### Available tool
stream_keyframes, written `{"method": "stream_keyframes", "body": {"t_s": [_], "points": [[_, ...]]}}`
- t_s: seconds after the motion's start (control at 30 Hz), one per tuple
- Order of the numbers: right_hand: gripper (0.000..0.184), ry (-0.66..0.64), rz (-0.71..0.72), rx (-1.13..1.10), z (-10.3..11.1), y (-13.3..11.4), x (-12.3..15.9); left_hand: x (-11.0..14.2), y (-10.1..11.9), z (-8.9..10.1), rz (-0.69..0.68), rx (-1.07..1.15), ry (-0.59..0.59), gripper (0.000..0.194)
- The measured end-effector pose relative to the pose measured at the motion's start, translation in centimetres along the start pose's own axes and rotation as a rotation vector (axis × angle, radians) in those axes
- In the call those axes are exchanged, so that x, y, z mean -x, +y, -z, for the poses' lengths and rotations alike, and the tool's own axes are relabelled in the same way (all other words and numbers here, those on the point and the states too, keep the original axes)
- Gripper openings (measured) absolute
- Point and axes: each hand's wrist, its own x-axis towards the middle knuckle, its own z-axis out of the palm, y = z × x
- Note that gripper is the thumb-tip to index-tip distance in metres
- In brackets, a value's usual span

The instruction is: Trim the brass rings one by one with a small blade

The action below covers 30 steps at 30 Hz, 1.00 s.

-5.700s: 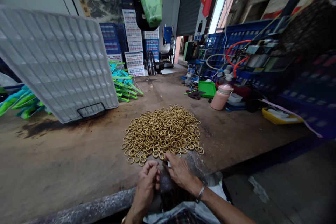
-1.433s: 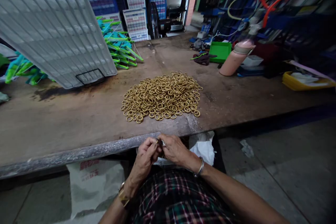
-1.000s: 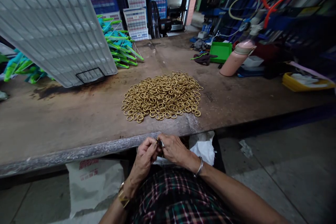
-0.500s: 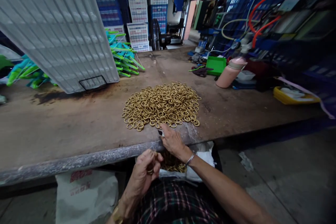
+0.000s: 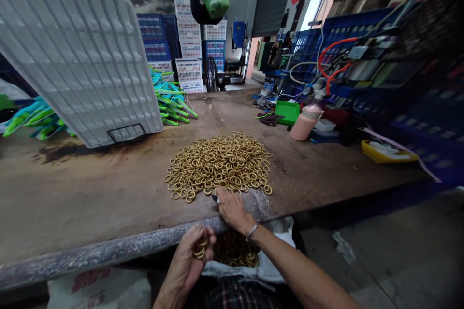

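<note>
A heap of several brass rings lies on the worn wooden table. My right hand rests on the table at the heap's near edge, fingers curled round a small dark tool I cannot make out. My left hand is below the table edge, closed on brass rings. Between my arms a white bag in my lap holds more rings.
A large white gridded tray leans at the back left, with green and blue hangers behind it. A pink bottle, a green box and a yellow tray stand at the right. Another white bag lies lower left.
My hands have parted: the right has reached up to the near edge of the ring heap, the left has stayed low with rings. The view has tilted upward.
</note>
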Motion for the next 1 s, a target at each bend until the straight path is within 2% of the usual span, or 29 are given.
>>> {"method": "stream_keyframes", "body": {"t_s": [0.13,0.2,0.33,0.4,0.47,0.53,0.6,0.7,0.8,0.9,1.0], "points": [[0.014,0.083,0.038,-0.450,0.6,0.9,0.4,-1.2,0.0,-0.4,-0.155,-0.217,0.028,0.027],[0.016,0.043,0.036,-0.763,1.1,1.0,1.2,-1.8,-0.2,-0.5,-0.220,-0.321,0.078,0.037],[0.020,-0.259,-0.052,-1.265,1.8,0.7,3.2,-2.4,-0.4,-0.9,-0.269,-0.495,0.069,0.045],[0.024,-0.397,-0.075,-1.422,1.9,0.5,4.0,-2.4,-0.5,-1.4,-0.242,-0.532,0.048,0.040],[0.026,-0.462,-0.086,-1.506,1.8,0.5,4.3,-2.2,-0.6,-1.7,-0.226,-0.555,0.056,0.035],[0.025,-0.441,-0.104,-1.483,1.7,0.6,4.3,-2.0,-0.7,-1.8,-0.269,-0.611,0.082,0.033],[0.021,-0.356,-0.111,-1.363,1.8,0.5,4.2,-1.9,-0.8,-1.6,-0.379,-0.732,0.099,0.028],[0.020,-0.184,-0.044,-1.113,2.1,0.2,4.0,-1.8,-0.7,-1.2,-0.555,-0.936,0.095,0.021],[0.018,-0.092,0.029,-0.909,2.6,-0.3,3.9,-1.7,-0.6,-1.1,-0.630,-1.012,0.070,0.016],[0.017,-0.088,0.018,-0.836,2.6,-0.6,3.9,-1.6,-0.6,-1.2,-0.600,-0.997,0.071,0.017],[0.017,-0.092,0.000,-0.848,2.4,-0.7,3.8,-1.4,-0.6,-1.2,-0.434,-0.897,0.042,0.025]]}}
